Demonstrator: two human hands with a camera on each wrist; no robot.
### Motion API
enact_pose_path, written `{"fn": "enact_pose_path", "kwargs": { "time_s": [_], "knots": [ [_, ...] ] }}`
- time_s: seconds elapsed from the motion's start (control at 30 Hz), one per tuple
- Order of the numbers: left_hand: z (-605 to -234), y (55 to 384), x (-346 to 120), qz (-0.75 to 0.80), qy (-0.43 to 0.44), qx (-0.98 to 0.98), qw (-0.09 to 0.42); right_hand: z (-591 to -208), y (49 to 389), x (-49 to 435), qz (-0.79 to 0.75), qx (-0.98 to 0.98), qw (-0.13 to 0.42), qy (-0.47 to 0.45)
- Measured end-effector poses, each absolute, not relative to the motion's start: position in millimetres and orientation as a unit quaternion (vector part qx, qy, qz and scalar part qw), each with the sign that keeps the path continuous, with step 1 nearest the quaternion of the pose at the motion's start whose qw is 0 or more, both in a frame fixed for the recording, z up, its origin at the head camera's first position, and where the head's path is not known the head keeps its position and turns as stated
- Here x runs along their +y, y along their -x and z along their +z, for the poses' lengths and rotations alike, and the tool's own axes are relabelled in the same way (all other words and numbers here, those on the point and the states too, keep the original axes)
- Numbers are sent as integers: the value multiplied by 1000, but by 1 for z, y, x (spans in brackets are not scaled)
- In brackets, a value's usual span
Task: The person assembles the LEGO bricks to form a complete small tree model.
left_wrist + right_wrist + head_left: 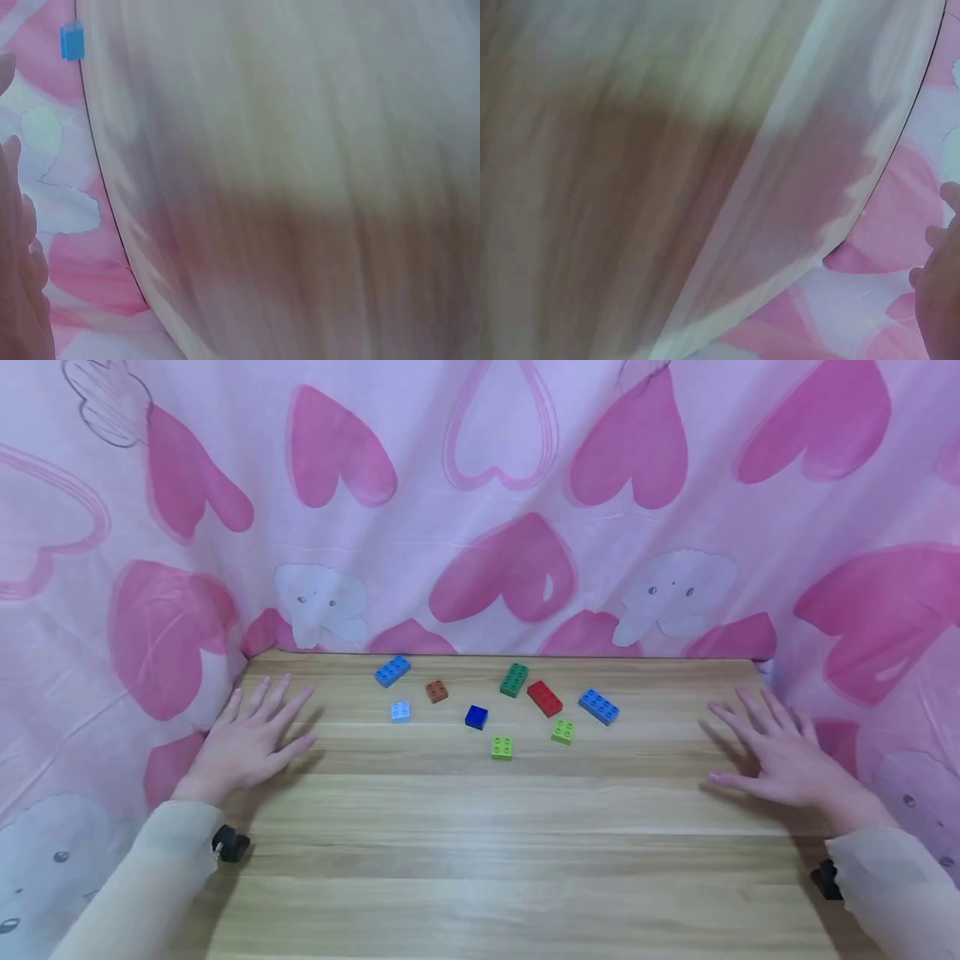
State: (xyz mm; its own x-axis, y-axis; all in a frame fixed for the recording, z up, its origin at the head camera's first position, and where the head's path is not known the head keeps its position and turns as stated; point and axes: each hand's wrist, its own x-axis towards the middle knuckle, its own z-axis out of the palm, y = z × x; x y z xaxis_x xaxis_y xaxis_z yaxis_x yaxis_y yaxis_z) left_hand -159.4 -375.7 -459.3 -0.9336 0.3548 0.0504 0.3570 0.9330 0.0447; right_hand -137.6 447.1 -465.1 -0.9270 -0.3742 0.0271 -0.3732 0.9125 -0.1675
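My left hand (251,739), fingers spread and holding nothing, is over the table's left side. On the right side my right hand (783,756) is spread the same way, also holding nothing. Between them toward the back lie several toy building bricks: a blue one (392,671), a light blue one (401,711), a brown one (437,692), a dark blue one (476,717), a green one (513,680), a red one (544,698), another blue one (598,707) and two lime green ones, one (502,748) nearer me than the other (562,732). Neither hand touches a brick.
The wooden table (480,860) has its back edge against a pink curtain (412,543) with hearts and elephants, which also hangs at both sides. A black wrist device shows at the left cuff (230,843) and another at the right cuff (827,880).
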Motion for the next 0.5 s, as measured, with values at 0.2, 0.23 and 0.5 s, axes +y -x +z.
{"fn": "enact_pose_path", "kwargs": {
  "time_s": [0.2, 0.23, 0.5],
  "knots": [
    [-457, 164, -358, -44, 176, -983, 1, -466, 144, 430, -94, 973, -16, 209],
    [-457, 164, -354, -50, 175, -983, -1, -466, 145, 426, -95, 973, -17, 209],
    [-455, 173, -320, -78, 178, -981, -5, -468, 159, 390, -155, 966, -11, 208]
  ]
}}
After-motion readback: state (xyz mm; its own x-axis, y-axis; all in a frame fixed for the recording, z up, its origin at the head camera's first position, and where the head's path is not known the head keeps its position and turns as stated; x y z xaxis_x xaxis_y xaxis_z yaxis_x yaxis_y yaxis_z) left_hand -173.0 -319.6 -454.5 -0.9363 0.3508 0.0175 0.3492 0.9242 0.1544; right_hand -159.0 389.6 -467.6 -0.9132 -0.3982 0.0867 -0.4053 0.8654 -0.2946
